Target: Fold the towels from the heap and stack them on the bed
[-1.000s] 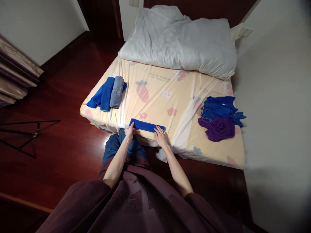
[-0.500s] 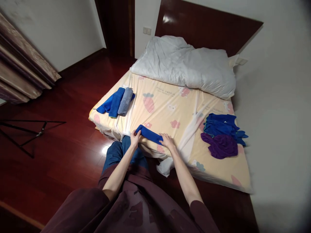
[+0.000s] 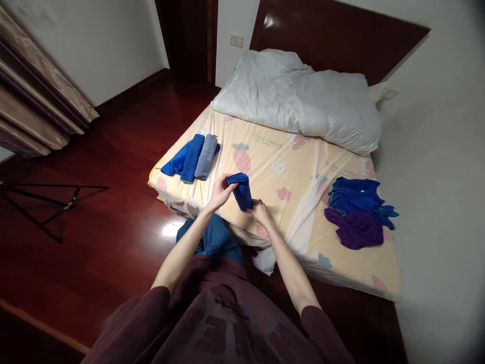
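A rolled blue towel (image 3: 242, 193) is held up over the near edge of the bed, tilted so that its coiled end faces up. My left hand (image 3: 221, 192) is closed on the upper left end of the roll. Around the lower right end, my right hand (image 3: 259, 210) grips it, fingers partly hidden behind the cloth. To the left on the bed lie a rolled grey towel (image 3: 206, 157) and, beside it, blue towels (image 3: 192, 155), one of them loosely spread.
On the right of the bed sit crumpled blue cloths (image 3: 356, 194) and a purple cloth (image 3: 358, 230). A white quilt (image 3: 299, 98) is bunched by the headboard (image 3: 333, 35). Black tripod legs (image 3: 49, 202) stand on the floor at left, near a curtain (image 3: 41, 86).
Both hands have lifted the blue towel roll off the bed and turned it from lying sideways to more upright, with its coiled end now showing. The view has shifted slightly.
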